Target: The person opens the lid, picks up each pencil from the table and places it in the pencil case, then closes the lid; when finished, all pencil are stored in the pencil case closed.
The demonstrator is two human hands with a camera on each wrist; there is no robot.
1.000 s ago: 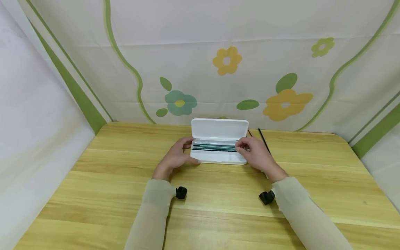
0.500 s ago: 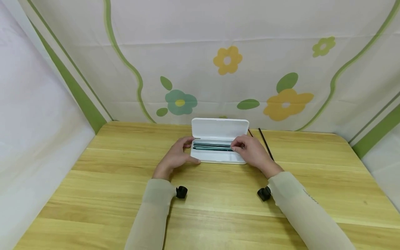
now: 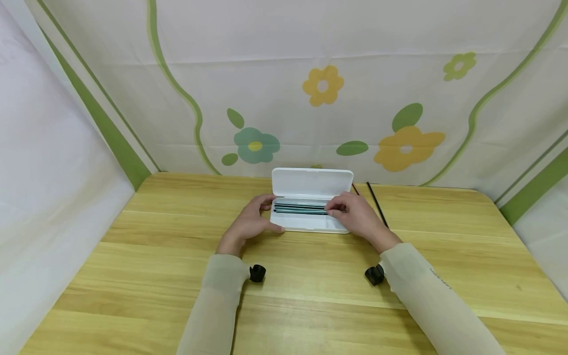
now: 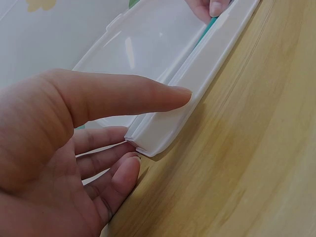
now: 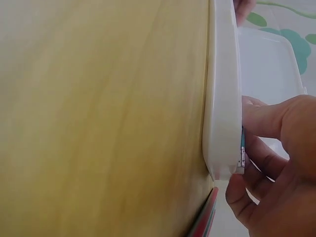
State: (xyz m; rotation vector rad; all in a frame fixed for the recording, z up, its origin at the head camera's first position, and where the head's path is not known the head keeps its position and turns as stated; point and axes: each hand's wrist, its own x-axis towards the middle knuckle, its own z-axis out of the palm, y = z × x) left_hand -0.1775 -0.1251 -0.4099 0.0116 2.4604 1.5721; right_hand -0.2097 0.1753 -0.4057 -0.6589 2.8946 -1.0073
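The wooden table (image 3: pixel 133 276) has rounded far corners, and a white curtain (image 3: pixel 266 29) hangs behind its far edge. Left of that edge's middle, the curtain shows a teal flower (image 3: pixel 267 144) with two leaves. A yellow flower (image 3: pixel 322 73) is higher, above the middle; rightward come an orange flower (image 3: pixel 419 146) with two leaves and, higher, a lime flower (image 3: pixel 451 71). Left and right, a wavy vine (image 3: pixel 199 118) runs down to the far edge. A green band (image 3: pixel 106 133) slants to each far corner. On the tabletop, right of the middle, a black rod (image 3: pixel 377 204) lies slantwise, one end near the far edge; just left shows a partly hidden reddish rod (image 3: pixel 356 189).
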